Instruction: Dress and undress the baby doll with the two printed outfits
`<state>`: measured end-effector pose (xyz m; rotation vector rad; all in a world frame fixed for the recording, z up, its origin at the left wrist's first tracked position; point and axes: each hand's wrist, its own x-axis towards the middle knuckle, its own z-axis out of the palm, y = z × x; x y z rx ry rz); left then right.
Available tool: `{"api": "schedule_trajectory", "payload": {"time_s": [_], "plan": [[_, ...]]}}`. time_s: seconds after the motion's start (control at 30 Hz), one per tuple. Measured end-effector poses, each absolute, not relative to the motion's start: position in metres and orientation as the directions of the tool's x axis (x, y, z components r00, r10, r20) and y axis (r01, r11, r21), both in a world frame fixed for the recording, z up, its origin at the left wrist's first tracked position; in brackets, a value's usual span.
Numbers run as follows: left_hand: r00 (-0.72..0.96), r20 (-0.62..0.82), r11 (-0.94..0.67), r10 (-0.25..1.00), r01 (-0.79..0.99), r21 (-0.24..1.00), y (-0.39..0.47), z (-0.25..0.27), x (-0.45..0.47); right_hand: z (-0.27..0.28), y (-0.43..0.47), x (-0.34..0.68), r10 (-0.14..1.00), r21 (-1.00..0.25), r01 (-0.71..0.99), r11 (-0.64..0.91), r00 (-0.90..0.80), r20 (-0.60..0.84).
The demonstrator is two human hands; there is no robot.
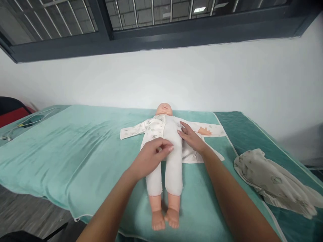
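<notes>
A baby doll (174, 174) with a white cloth body lies on its back, head toward the wall, bare feet toward me. A white printed baby shirt (153, 126) covers its chest on the left side; on the right side the shirt is spread open. The left sleeve stretches outward, while the doll's right-hand-side hand (205, 131) shows on top of the other sleeve. My left hand (153, 154) is over the belly with fingers curled in a pinch; what is between them is hidden. My right hand (191, 137) is beside the torso, thumb and fingers apart, near the open shirt side.
A green sheet (83, 144) covers the bed. Another printed cloth garment (275, 181) lies crumpled at the right. White cords (37, 119) lie at the far left, near a red and black object (13, 112). A white wall and barred window stand behind.
</notes>
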<state>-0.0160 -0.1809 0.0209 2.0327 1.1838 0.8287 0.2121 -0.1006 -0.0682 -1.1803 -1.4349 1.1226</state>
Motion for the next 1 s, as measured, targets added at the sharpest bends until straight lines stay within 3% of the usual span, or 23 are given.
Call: {"api": "schedule_trajectory", "payload": {"time_s": [0.1, 0.17, 0.37, 0.53, 0.7, 0.77, 0.87, 0.93, 1.0], "plan": [[0.235, 0.419, -0.476, 0.877, 0.547, 0.689, -0.154, 0.019, -0.005, -0.064, -0.103, 0.211, 0.985, -0.989, 0.093, 0.118, -0.137, 0.105], [0.208, 0.476, -0.494, 0.855, 0.610, 0.620, -0.127, 0.012, 0.002, -0.061, -0.104, 0.211, 0.982, -0.991, 0.071, 0.118, -0.159, 0.105], [0.374, 0.316, -0.489, 0.872, 0.667, 0.562, -0.058, 0.018, 0.046, -0.062, -0.101, 0.212, 0.979, -0.992, 0.049, 0.118, -0.175, 0.108], [0.540, 0.107, -0.515, 0.835, 0.699, 0.495, -0.033, 0.042, 0.096, -0.060, -0.102, 0.202, 0.961, -0.973, -0.058, 0.224, -0.155, 0.230], [0.691, -0.064, -0.673, 0.720, 0.718, 0.176, -0.029, 0.043, 0.140, -0.048, -0.104, 0.197, 0.934, -0.962, -0.089, 0.257, -0.232, 0.272], [0.676, -0.068, -0.666, 0.734, 0.735, 0.126, -0.026, 0.042, 0.147, -0.048, -0.102, 0.199, 0.940, -0.962, -0.073, 0.263, -0.204, 0.272], [0.641, -0.006, -0.632, 0.767, 0.758, 0.159, -0.018, 0.040, 0.147, -0.054, -0.094, 0.208, 0.948, -0.953, -0.029, 0.303, -0.097, 0.304], [0.620, 0.041, -0.614, 0.784, 0.762, 0.205, -0.015, 0.038, 0.141, -0.059, -0.089, 0.220, 0.951, -0.946, 0.097, 0.310, -0.020, 0.309], [0.618, 0.074, -0.614, 0.783, 0.748, 0.251, -0.015, 0.035, 0.134, -0.062, -0.087, 0.236, 0.952, -0.913, 0.333, 0.235, 0.112, 0.286]]}}
